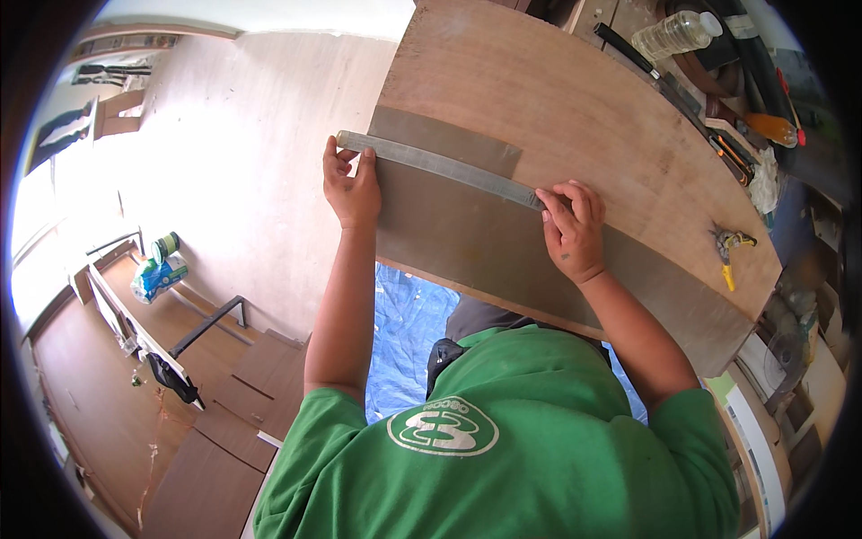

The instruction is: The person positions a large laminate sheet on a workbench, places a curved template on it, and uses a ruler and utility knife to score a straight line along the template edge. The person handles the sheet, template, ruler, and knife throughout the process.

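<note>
A flat metal straightedge [440, 170] lies slantwise over a grey-brown sheet [485, 251] on a plywood board [503, 63]. My left hand [352, 184] has its thumb and fingers closed on the straightedge's left end. My right hand [575, 229] holds the other end, thumb and fingertips bent onto it. Yellow-handled snips [729, 256] rest on the board to the right of my right hand.
Bottles [673, 36], dark tools [628, 49] and clutter line the board's far right. Blue tarp [409, 314] lies below. On the left are a pale floor [242, 135], a metal-framed item [206, 328], a blue pack [157, 278] and brown planks [224, 431].
</note>
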Motion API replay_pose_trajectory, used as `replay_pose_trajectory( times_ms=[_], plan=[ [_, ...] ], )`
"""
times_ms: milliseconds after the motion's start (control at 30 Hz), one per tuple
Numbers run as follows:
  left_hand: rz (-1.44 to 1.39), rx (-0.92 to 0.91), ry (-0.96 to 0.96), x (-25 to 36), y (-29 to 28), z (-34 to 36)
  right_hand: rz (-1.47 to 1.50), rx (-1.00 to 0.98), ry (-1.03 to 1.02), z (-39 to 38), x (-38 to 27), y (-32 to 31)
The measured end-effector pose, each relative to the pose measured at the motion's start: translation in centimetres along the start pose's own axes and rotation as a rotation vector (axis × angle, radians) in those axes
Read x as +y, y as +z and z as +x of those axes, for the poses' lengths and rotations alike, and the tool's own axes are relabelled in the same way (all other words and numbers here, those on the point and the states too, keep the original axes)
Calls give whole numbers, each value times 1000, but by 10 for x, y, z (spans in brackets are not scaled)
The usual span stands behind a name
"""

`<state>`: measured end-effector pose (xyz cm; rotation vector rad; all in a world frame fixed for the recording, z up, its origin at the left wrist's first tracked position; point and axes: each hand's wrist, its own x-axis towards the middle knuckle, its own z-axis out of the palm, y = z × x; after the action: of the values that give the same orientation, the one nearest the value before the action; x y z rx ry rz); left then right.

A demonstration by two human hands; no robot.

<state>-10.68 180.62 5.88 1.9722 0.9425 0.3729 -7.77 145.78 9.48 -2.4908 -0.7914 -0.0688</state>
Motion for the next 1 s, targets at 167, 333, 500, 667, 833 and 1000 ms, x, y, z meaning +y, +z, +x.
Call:
replay_pose_trajectory(
  times_ms=[167,333,500,667,833,1000],
  plan=[
    [-68,-19,-22,-6,-2,3,13,-6,1,1,0,0],
    [-101,-3,-33,-7,0,4,1,-6,-12,-2,2,2],
    [-153,-29,-140,-4,-3,5,-6,-15,-17,0,3,2],
    [-94,-34,-107,-4,-6,5,-18,-24,-39,-1,3,1],
    [-136,-23,-121,-4,-3,4,-18,-14,-46,-1,4,2],
    [-110,-25,-101,1,-4,3,-24,-25,-37,2,4,0]
  ],
)
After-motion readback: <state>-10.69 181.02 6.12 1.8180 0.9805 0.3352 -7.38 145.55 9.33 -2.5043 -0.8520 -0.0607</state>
